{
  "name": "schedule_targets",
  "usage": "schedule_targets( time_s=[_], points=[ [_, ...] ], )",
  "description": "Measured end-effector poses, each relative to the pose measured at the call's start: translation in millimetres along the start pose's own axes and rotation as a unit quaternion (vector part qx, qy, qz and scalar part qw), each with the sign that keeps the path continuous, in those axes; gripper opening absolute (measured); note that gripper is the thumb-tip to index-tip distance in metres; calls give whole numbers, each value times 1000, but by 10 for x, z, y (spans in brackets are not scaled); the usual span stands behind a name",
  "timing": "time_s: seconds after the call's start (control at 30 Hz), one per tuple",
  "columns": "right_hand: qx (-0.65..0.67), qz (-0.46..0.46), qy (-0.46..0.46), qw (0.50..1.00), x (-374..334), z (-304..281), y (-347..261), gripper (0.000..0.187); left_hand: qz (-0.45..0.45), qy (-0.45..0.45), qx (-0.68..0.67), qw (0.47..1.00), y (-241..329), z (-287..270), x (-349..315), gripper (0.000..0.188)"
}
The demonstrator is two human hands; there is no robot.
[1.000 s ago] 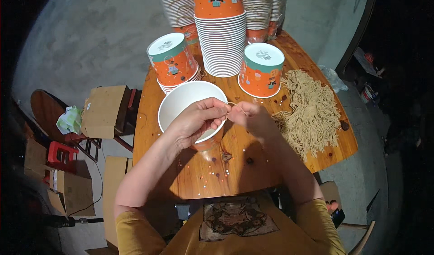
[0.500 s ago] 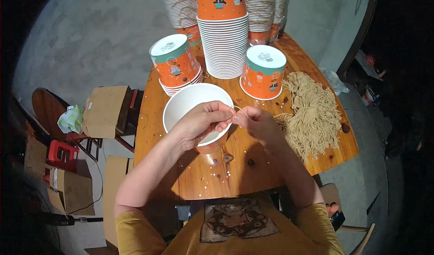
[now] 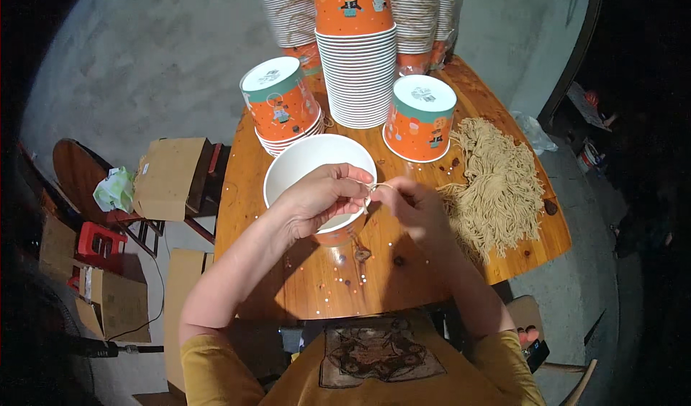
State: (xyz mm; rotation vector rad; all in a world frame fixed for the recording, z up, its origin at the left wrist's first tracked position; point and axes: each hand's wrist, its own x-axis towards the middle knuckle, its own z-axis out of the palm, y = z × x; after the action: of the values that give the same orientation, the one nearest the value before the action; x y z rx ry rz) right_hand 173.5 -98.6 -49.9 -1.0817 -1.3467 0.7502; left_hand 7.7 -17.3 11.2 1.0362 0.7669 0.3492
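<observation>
Between my two hands runs a thin beige cord [image 3: 372, 187], which crosses over itself in a small loop or knot. My left hand [image 3: 332, 196] pinches one part of it above the rim of a paper bucket [image 3: 320, 150] that stands upright, its white inside showing. With thumb and forefinger my right hand [image 3: 409, 203] grips the cord from the other side, just right of the rim. To the right of that hand lies a large bundle of beige cords [image 3: 500, 186], loose and tangled at the ends.
A tall stack of orange-and-white paper buckets [image 3: 358, 75] rises at the table's back. Upside-down buckets stand at left [image 3: 279, 104] and right [image 3: 421, 122]. Small pale specks dot the wooden table [image 3: 317, 291]. Beyond its left edge are a cardboard box [image 3: 169, 179] and a red stool [image 3: 101, 244].
The cord, earlier a curved loop by my right fingers, now crosses between both hands with a short end hanging down. My right hand has shifted slightly right.
</observation>
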Motion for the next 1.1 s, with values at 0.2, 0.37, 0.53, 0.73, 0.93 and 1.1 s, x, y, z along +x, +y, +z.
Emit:
schedule_targets(
  time_s=[0.2, 0.37, 0.53, 0.73, 0.93, 1.1],
  points=[
    [127, 168, -20, 977, 142, -33, -161, 27, 38, 5, 53, 998, -34, 0, 15, 18],
    [-153, 60, -58, 985, 173, -62, -162, 18, 87, 18, 59, 994, -89, -14, 59, 22],
    [-238, -15, -46, 970, 157, -67, -264, 15, 105, 30, 120, 987, -61, -41, 58, 22],
    [-213, -8, -39, 976, 189, -41, -248, 8, 81, -21, 92, 992, -44, -128, 85, 16],
    [-59, 129, -79, 987, 211, -83, -241, 9, -1, -72, 60, 996, 30, -112, 31, 17],
    [-52, 140, -89, 985, 235, -95, -244, 17, -39, -68, 109, 991, -16, -152, 99, 12]
  ],
)
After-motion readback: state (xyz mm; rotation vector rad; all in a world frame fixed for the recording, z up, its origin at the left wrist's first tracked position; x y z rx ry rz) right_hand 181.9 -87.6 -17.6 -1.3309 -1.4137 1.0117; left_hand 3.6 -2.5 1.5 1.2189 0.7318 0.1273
